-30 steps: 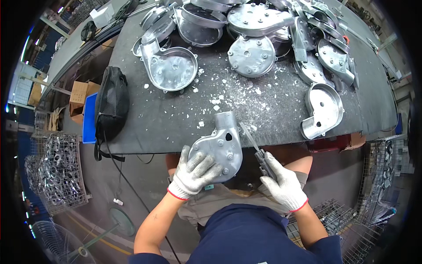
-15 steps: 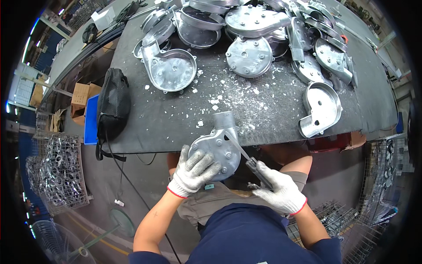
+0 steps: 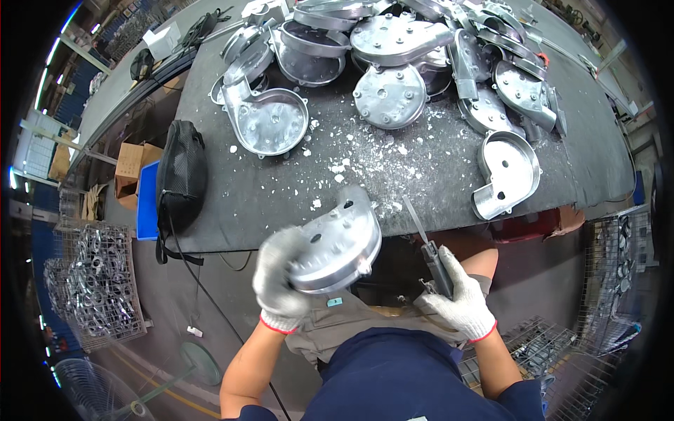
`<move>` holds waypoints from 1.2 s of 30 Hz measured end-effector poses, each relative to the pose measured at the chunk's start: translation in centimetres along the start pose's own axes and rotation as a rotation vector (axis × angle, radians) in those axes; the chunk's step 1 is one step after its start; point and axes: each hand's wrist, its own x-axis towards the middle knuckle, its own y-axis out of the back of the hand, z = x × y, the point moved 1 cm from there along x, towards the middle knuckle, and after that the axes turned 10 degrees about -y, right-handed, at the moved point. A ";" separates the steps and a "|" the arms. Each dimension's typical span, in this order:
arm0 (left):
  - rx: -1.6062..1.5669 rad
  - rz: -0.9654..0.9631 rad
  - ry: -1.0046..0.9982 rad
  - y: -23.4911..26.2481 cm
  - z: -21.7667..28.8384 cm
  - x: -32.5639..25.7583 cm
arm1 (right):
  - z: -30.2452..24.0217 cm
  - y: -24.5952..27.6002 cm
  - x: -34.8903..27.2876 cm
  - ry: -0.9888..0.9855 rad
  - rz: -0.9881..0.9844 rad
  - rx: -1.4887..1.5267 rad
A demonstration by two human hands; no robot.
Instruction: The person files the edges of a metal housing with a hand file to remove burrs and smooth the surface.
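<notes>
My left hand [image 3: 277,281], in a white glove with a red cuff, grips a silvery snail-shaped metal casting [image 3: 337,242] in front of the near edge of the dark workbench [image 3: 246,203]. The casting is blurred and shows its holed flat face tilted up. My right hand [image 3: 456,302], also gloved, holds a thin hand file [image 3: 427,249] with a dark handle. Its blade points up and left, just apart from the casting's right side.
Several more silvery castings [image 3: 393,95] are heaped at the bench's far side, one [image 3: 270,119] lies at left and one [image 3: 509,172] at right. White chips [image 3: 344,168] litter the middle. A black bag [image 3: 181,175] hangs at the left edge. Wire baskets [image 3: 95,281] stand on the floor.
My left hand has turned the casting and lifted it leftward, so its flat face points up. The file has drawn away from the casting to the right.
</notes>
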 end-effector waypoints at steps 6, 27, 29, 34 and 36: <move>-0.257 0.168 0.832 -0.8 -4.0 5.3 | 1.7 -2.2 -0.4 0.026 0.018 0.165; -0.116 0.076 0.805 -2.3 -7.8 3.0 | 0.9 -1.2 4.6 -0.139 -0.440 0.217; -0.099 0.072 0.801 -2.1 -7.9 2.8 | 0.4 -1.4 4.9 -0.389 -0.567 0.563; -0.122 0.040 0.785 -2.0 -8.2 2.9 | 0.6 -1.8 4.8 -0.400 -0.604 0.537; -0.099 0.036 0.784 -2.2 -7.3 3.4 | 0.7 -2.2 5.2 0.015 -0.374 0.138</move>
